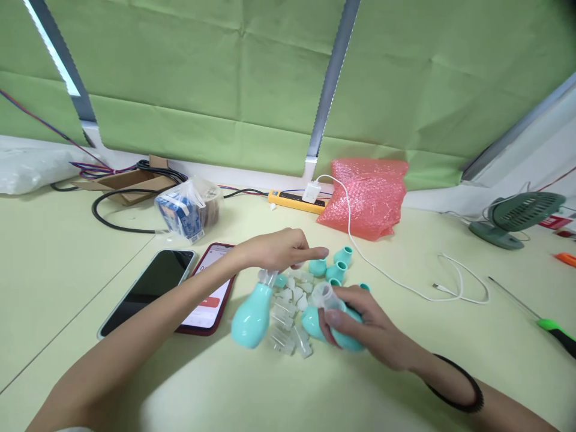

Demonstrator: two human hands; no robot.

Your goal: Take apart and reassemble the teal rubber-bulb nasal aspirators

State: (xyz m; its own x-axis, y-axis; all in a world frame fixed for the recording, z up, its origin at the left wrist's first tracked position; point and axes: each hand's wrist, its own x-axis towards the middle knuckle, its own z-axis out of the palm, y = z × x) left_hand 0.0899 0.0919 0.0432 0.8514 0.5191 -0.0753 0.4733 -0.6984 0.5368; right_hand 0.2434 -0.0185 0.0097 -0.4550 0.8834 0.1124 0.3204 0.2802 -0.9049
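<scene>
My right hand (364, 327) is wrapped round a teal rubber bulb (348, 339) with a clear plastic tip, held low over the table. My left hand (279, 249) reaches forward above the pile, forefinger stretched toward three small teal bulbs (335, 267); its other fingers curl under and hide whatever they may hold. Another teal bulb (252, 318) with a clear tip lies beneath my left wrist. Several clear plastic tips and caps (290, 312) are scattered between the bulbs.
Two phones (153, 288) lie at the left, one with a red case. Farther back are a bagged blue box (184, 213), a cardboard piece, black cables, a yellow power strip (294, 201), pink bubble wrap (369, 195), a white cable, a green fan (517, 219) and a green-handled screwdriver (555, 333).
</scene>
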